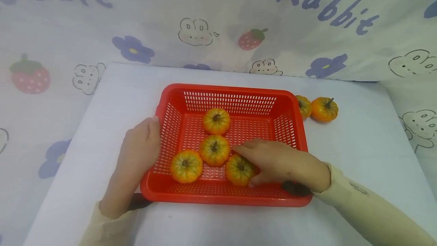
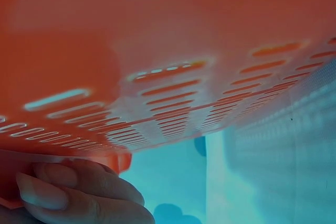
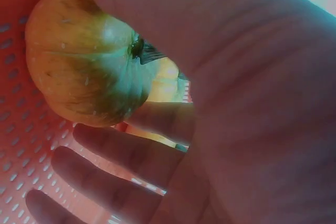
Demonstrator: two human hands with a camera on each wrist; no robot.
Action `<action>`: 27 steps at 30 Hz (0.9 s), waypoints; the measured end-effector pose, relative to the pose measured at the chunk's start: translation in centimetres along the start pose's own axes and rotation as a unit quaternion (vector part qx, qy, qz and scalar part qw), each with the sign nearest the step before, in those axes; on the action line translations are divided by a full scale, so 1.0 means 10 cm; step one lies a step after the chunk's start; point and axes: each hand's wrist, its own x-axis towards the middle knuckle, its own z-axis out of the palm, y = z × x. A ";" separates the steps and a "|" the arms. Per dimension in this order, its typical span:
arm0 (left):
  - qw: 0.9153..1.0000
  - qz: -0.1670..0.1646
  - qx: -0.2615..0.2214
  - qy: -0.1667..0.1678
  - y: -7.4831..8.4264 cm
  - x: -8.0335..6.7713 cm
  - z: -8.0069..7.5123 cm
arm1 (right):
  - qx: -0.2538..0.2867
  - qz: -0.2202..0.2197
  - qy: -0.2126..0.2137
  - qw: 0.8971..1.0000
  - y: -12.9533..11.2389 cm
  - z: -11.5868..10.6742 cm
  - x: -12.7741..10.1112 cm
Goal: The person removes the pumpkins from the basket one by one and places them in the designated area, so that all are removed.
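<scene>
A red slotted basket (image 1: pixel 225 88) stands on a white table (image 1: pixel 358 151). Several small orange-green pumpkins lie in it: one at the back (image 1: pixel 216 120), one in the middle (image 1: pixel 214 150), one at the front left (image 1: pixel 186 166). My right hand (image 1: pixel 259 160) reaches over the front right rim and holds a fourth pumpkin (image 1: pixel 239 170) on the basket floor, thumb at its near side and fingers over its top. In the right wrist view that pumpkin (image 3: pixel 84 66) sits against my palm. My left hand (image 1: pixel 141 145) grips the basket's left rim, its fingers (image 2: pixel 79 192) curled under the edge.
Two more pumpkins (image 1: pixel 324 109) (image 1: pixel 303 106) lie on the table just outside the basket's back right corner. A cloth printed with rabbits, strawberries and flowers (image 1: pixel 218 29) hangs behind and around the table.
</scene>
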 end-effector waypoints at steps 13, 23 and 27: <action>1.000 0.002 0.003 0.003 -0.02 0.00 0.00 | 0.024 -0.030 -0.007 0.999 0.06 0.01 0.05; 1.000 0.009 0.005 0.005 -0.03 0.01 0.00 | 0.049 -0.018 -0.011 0.999 0.08 0.02 0.08; 1.000 0.005 0.002 -0.001 -0.03 0.00 -0.01 | 0.051 -0.015 -0.012 0.998 0.08 0.03 0.08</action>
